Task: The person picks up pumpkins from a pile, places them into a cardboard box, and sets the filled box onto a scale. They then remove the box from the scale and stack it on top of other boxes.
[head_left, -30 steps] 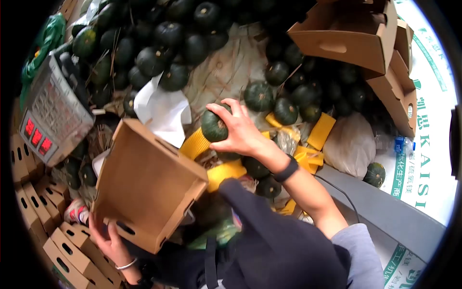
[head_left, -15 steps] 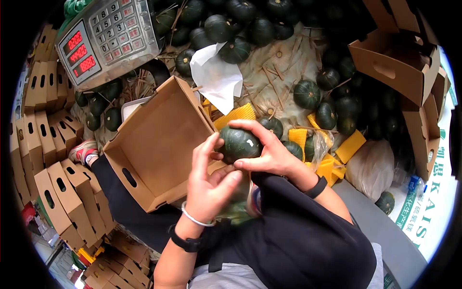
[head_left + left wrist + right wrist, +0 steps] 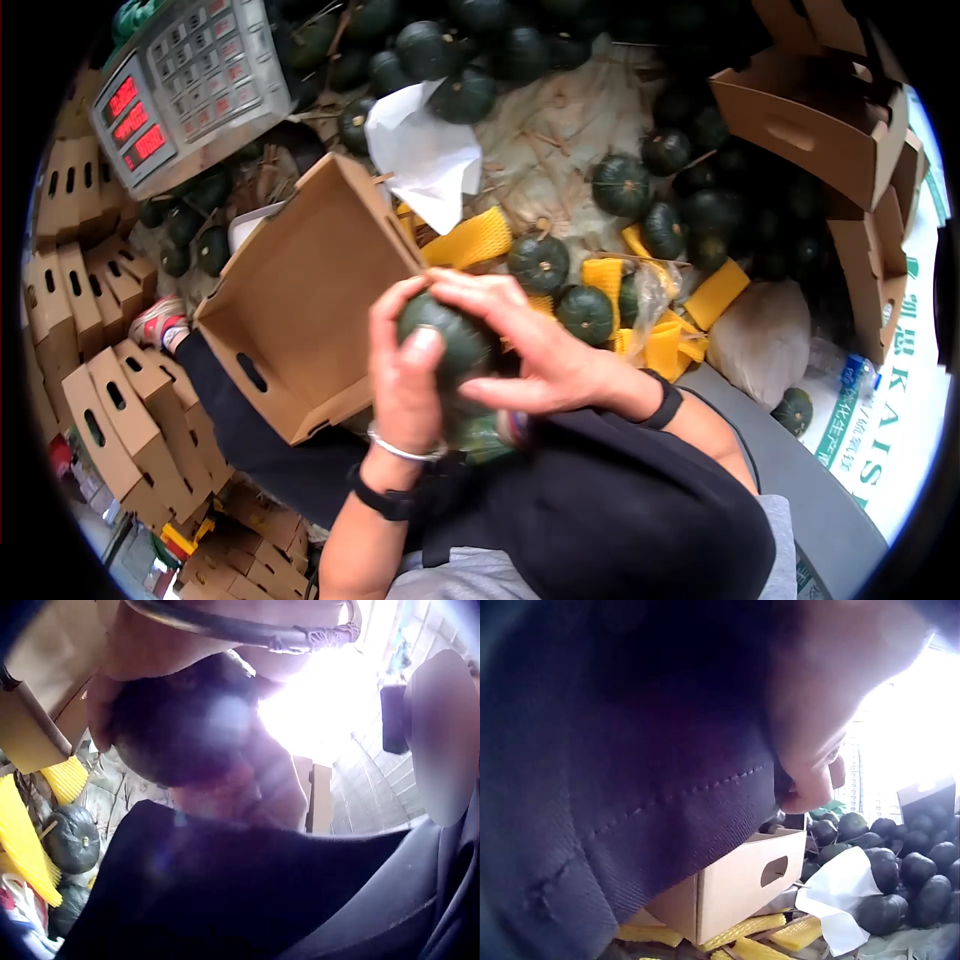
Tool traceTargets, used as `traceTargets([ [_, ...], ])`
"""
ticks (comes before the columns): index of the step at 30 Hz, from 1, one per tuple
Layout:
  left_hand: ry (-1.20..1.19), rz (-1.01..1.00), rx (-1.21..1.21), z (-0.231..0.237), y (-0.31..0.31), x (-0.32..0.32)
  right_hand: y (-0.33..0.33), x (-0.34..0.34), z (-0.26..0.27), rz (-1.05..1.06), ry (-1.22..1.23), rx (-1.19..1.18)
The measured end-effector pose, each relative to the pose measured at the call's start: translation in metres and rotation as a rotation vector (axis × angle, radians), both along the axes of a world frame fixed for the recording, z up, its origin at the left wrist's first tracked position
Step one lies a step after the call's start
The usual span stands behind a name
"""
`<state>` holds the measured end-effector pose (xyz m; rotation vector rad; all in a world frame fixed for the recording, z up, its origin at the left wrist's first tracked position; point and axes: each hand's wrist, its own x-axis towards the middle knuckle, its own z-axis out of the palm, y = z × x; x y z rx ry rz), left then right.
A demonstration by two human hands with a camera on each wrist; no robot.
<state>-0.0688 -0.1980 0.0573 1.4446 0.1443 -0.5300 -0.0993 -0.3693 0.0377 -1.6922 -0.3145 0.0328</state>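
Note:
Between both hands, over the lap, a dark green pumpkin (image 3: 455,345) is held, slightly blurred. The left hand (image 3: 402,375) grips its left side with the thumb on top. From the right, the right hand (image 3: 535,350) has its fingers around the far side and its thumb at the near side. In the left wrist view the pumpkin (image 3: 176,731) is dark against strong backlight, with fingers on either side. The right wrist view shows part of the right hand (image 3: 817,712) but hides the pumpkin. An open cardboard box (image 3: 310,290) leans tilted just left of the hands.
A scale with a red display (image 3: 190,90) stands at upper left. White paper (image 3: 425,150) and yellow foam nets (image 3: 470,238) lie beyond the box. More pumpkins (image 3: 620,185) spread across the back. Stacked boxes (image 3: 115,400) line the left; a white bag (image 3: 762,340) sits right.
The right hand has brought the pumpkin from the pile to the lap. The left hand has left the box and now grips the pumpkin too, and the pumpkin has been turned in the hands.

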Motion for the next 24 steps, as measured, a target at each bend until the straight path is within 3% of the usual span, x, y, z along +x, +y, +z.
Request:
traceTargets([
  [3, 0.290, 0.106, -0.197, -0.003, 0.015, 0.010, -0.009, -0.005, 0.002, 0.119, 0.113, 0.165],
  [4, 0.472, 0.170, -0.307, -0.012, 0.029, 0.012, -0.012, -0.008, 0.002, 0.153, 0.383, 0.462],
  [6, 0.654, 0.080, -0.659, -0.001, 0.043, 0.010, -0.035, -0.003, 0.003, 0.012, 0.485, 0.300],
  [8, 0.673, 0.097, -0.795, -0.004, 0.064, 0.010, -0.075, 0.002, -0.048, -0.452, 0.345, -0.299],
  [10, 0.499, 0.054, -0.705, -0.008, 0.087, 0.010, -0.127, 0.009, -0.113, -0.792, 0.302, -0.957],
  [12, 0.529, 0.117, -0.668, -0.011, 0.102, 0.015, -0.152, 0.018, -0.139, -0.760, 0.422, -1.153],
  [14, 0.582, 0.234, -0.618, -0.023, 0.121, 0.020, -0.164, 0.027, -0.142, -0.682, 0.599, -1.059],
  [15, 0.518, 0.192, -0.543, -0.032, 0.138, 0.024, -0.170, 0.037, -0.140, -0.639, 0.675, -1.010],
  [16, 0.511, 0.193, -0.531, -0.039, 0.154, 0.030, -0.189, 0.033, -0.170, -0.639, 0.495, -0.706],
  [18, 0.496, 0.198, -0.508, -0.050, 0.185, 0.043, -0.167, 0.033, -0.114, -0.497, 0.812, 0.527],
  [19, 0.551, 0.316, -0.389, -0.058, 0.202, 0.050, -0.154, 0.028, -0.105, -0.352, 0.770, 0.829],
  [20, 0.478, 0.273, -0.253, -0.063, 0.214, 0.057, -0.138, 0.026, -0.100, -0.195, 0.726, 1.128],
  [24, 0.189, 0.159, 0.204, -0.095, 0.254, 0.100, -0.081, 0.036, -0.062, -0.023, 0.627, 1.346],
])
